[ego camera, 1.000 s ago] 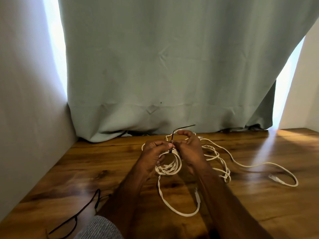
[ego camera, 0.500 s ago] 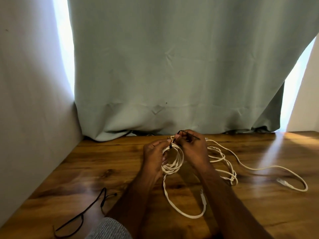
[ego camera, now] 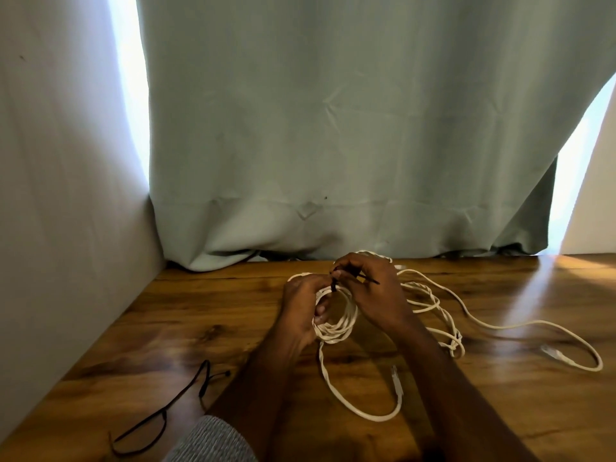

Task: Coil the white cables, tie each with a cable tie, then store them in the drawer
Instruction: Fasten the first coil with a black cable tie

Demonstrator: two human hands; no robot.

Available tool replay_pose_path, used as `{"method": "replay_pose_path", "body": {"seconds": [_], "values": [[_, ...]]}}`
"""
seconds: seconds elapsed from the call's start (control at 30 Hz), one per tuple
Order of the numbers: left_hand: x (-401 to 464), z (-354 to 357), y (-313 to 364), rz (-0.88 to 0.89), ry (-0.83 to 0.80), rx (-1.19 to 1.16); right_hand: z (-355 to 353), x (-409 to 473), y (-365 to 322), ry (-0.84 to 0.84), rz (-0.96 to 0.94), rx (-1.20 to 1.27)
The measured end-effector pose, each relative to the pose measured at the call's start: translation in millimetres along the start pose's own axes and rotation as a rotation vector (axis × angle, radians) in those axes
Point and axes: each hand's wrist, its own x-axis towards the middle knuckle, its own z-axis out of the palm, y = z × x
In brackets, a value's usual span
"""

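Note:
A coiled white cable (ego camera: 336, 328) is held upright just above the wooden table (ego camera: 200, 321). My left hand (ego camera: 301, 311) grips the coil's left side, fingers curled through the loop. My right hand (ego camera: 370, 288) pinches a black cable tie (ego camera: 335, 281) wrapped over the top of the coil; the tie's thin tail (ego camera: 368, 279) sticks out to the right across my fingers. One end of the coiled cable hangs down in a loop (ego camera: 360, 411) with its plug (ego camera: 396, 381) on the table. A second white cable (ego camera: 466, 318) lies loose and tangled to the right.
Spare black cable ties (ego camera: 160, 418) lie at the front left of the table. A grey-green curtain (ego camera: 333, 128) hangs along the table's back edge, and a pale wall (ego camera: 66, 195) closes the left side. The loose cable's plug (ego camera: 555, 355) lies at far right.
The tie's tail, which stood up and to the right above my hands, now lies low across my right fingers, pulled further through. Both hands have stayed on the coil.

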Motion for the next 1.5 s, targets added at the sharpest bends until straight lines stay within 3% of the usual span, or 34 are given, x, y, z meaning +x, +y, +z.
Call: {"method": "replay_pose_path", "body": {"seconds": [0.57, 0.87, 1.07, 1.17, 1.37, 1.5], "values": [[9, -6, 4, 0.021, 0.094, -0.092, 8, -15, -25, -0.087, -0.058, -0.332], [3, -3, 12, 0.143, 0.062, -0.089, 13, -19, -14, -0.059, 0.12, -0.062], [2, -2, 15, 0.175, 0.045, -0.061, 17, -20, -22, 0.057, 0.023, 0.031], [-3, 0, 17, 0.172, 0.041, -0.018, 16, -18, -25, 0.109, 0.081, 0.055], [-12, 5, 22, 0.189, -0.015, 0.06, 15, -19, -19, -0.025, 0.238, -0.01], [-16, 9, 19, 0.261, -0.052, 0.113, 12, -17, -20, -0.076, 0.35, 0.159]]}}
